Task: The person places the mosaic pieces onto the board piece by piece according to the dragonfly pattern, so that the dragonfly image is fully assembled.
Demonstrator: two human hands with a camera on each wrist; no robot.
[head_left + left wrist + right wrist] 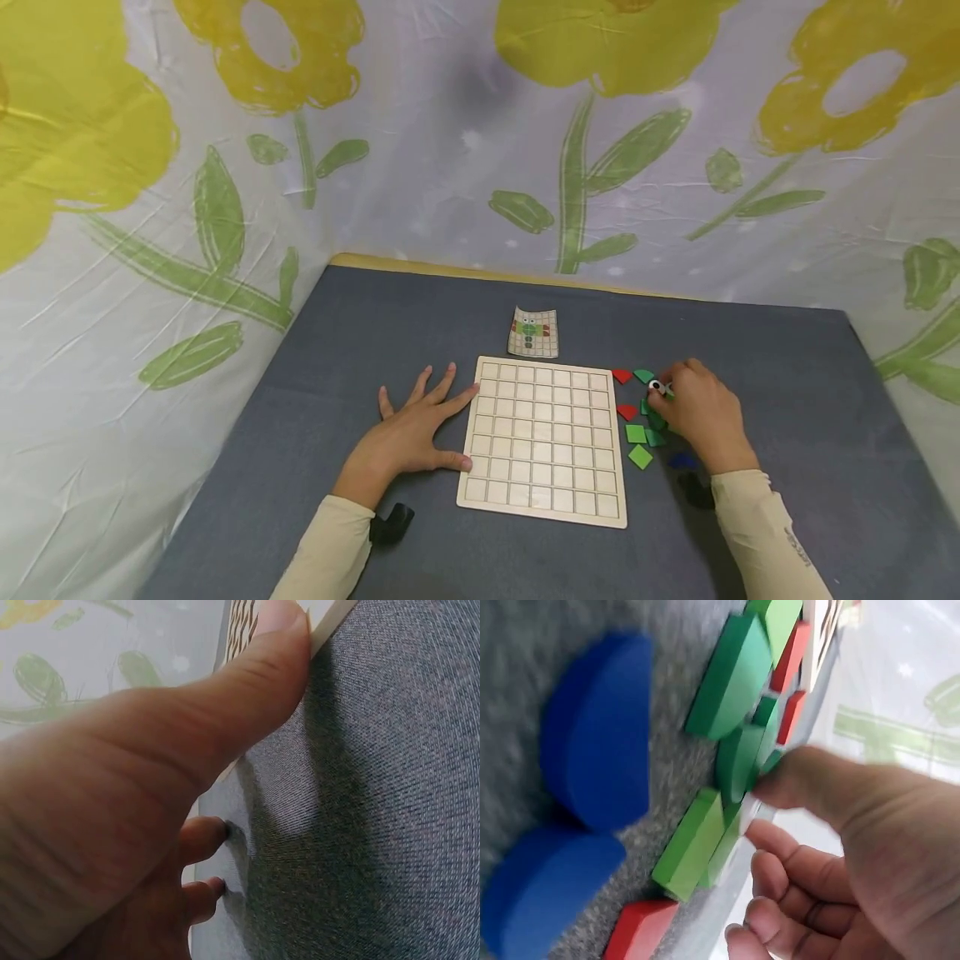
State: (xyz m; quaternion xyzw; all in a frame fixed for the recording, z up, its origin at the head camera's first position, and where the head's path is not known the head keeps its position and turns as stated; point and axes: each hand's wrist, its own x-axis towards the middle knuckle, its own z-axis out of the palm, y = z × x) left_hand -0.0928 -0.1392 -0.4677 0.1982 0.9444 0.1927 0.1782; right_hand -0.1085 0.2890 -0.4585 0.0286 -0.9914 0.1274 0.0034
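In the head view, a pale gridded board (pixel 531 408) lies on the dark table (pixel 795 375). At its 12 o'clock is a small card (pixel 533 333) printed with a red-and-green figure. The left hand (pixel 408 437) is at the board's 9 o'clock, its grip spread wide, thumb and one finger touching the edge. Along the 3 o'clock side lie red pieces (pixel 627 412), light green squares (pixel 636 434) and darker green pieces. The right hand (pixel 703 412) bends over them, fingers bunched by an eye piece (pixel 656 386).

In the left wrist view, the thumb rests on the board's edge near 12 o'clock; two fingertips reach down toward 7 o'clock.

In the right wrist view, the hand comes in from 4 o'clock, thumb and forefinger just beside a white-faced piece; whether the grip is clamped on it I cannot tell. Blue half-rounds (pixel 600 742) lie toward 8 and 10 o'clock, a dark green piece (pixel 731 686) at 12, the board at 1.
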